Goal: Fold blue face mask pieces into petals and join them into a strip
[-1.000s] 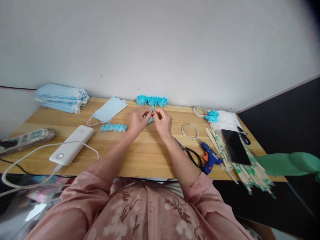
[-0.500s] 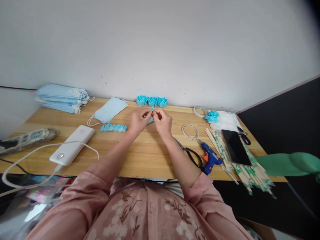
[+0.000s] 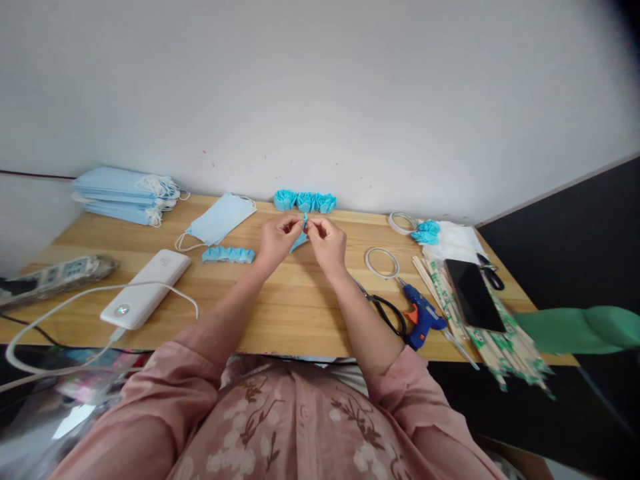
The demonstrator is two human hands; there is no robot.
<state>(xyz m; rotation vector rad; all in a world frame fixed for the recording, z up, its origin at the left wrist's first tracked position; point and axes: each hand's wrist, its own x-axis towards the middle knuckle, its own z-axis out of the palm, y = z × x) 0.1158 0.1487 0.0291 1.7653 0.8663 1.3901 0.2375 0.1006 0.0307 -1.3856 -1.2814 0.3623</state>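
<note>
My left hand and my right hand meet over the middle of the table, thumbs and fingertips pinched together. Between them is a narrow blue folded strip; its top end pokes up above the fingertips and a wider part hangs below. My fingers hide the rest of it. Just behind my hands, three blue folded flowers stand in a row against the wall. Left of my left hand lies a pleated blue strip, with a blue face mask behind it.
At left are a stack of masks, a white power bank with cable and a power strip. At right lie tape rolls, black-handled scissors, a blue glue gun, wooden sticks, a phone and another blue flower.
Both hands stay pinched on the blue strip, with the fingertips shifted slightly. A little more of its lower part shows between them. The other things lie as before.
</note>
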